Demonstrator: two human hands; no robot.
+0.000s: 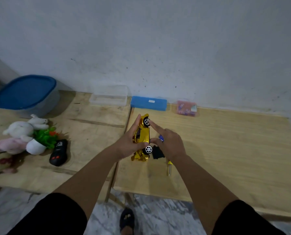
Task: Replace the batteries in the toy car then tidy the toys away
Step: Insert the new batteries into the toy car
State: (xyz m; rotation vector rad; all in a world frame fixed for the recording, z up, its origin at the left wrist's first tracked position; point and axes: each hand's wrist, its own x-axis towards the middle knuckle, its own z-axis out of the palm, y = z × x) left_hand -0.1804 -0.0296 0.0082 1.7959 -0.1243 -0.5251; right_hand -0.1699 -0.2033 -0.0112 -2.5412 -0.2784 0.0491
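Gold and shiny, the toy car (142,138) sits on its side at dead centre of our view, nose toward 12 o'clock, wheels facing 3 o'clock. Our left hand (130,143) holds it from the 9 o'clock side, long fingers (136,123) laid straight along the roof and the thumb curled under near the rear wheel. Our right hand (171,143) comes in from 3 o'clock: index finger stretched out with the tip touching the front wheel (146,122), thumb reaching toward the car's middle, the other fingers loosely bent and holding nothing as far as we can tell.

Just beside the right hand, a small blue battery (161,137) peeks out above the knuckles. A black cover piece (157,152) lies on the wooden surface (226,150) at 5 o'clock of the car, touching or nearly touching the rear wheel, hard to say. A yellow-handled screwdriver (169,167) lies below that.

Over at 9 o'clock: a black remote (58,152), a small potted plastic plant (43,141) tipped over, and a white plush bunny (25,128). At 10 o'clock there's a tub with a blue lid (24,92). Along the wall at 12 o'clock sit a clear plastic box (110,97), a blue case (149,103) and a small pink box (186,108).
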